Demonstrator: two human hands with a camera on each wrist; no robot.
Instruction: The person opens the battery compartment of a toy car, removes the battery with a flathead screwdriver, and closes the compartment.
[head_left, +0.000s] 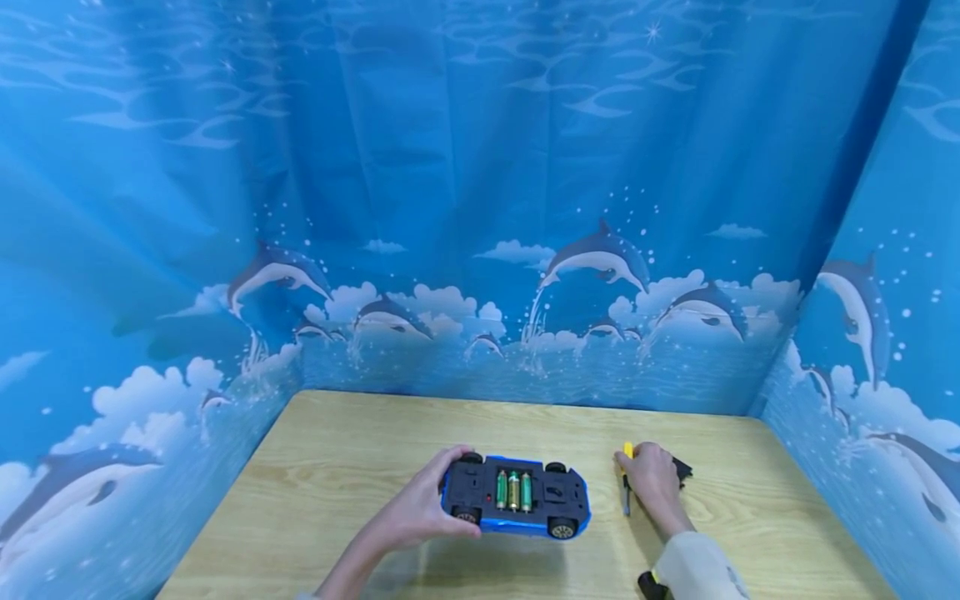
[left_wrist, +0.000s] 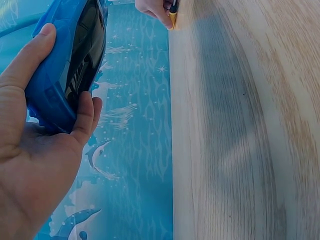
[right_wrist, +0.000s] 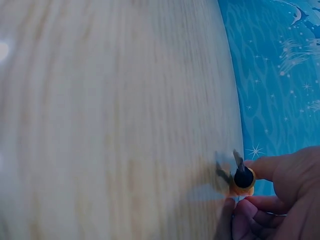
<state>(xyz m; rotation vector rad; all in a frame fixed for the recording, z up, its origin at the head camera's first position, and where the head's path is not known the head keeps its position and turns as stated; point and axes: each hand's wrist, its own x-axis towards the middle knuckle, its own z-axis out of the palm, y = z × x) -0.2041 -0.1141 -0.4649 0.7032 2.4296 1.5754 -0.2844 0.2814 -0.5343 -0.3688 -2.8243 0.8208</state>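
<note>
My left hand (head_left: 420, 510) grips a blue toy car (head_left: 557, 507) by one end, thumb on one side and fingers on the other. The car is held above the table with its dark underside towards the head camera. Its battery compartment is uncovered, and several green and gold batteries (head_left: 513, 491) lie side by side in it. Over at the right, my right hand (head_left: 654, 479) pinches a small screwdriver (head_left: 628, 451) with a yellow and black handle, close over the tabletop. Partly hidden behind that hand is a flat black piece (head_left: 683, 469).
The light wooden table (head_left: 322, 450) ends at a blue dolphin-print curtain (head_left: 420, 208) at the back and on both sides. Near the right sleeve (head_left: 701, 567), a black object with a bit of yellow (head_left: 652, 586) shows at the bottom edge of the head view.
</note>
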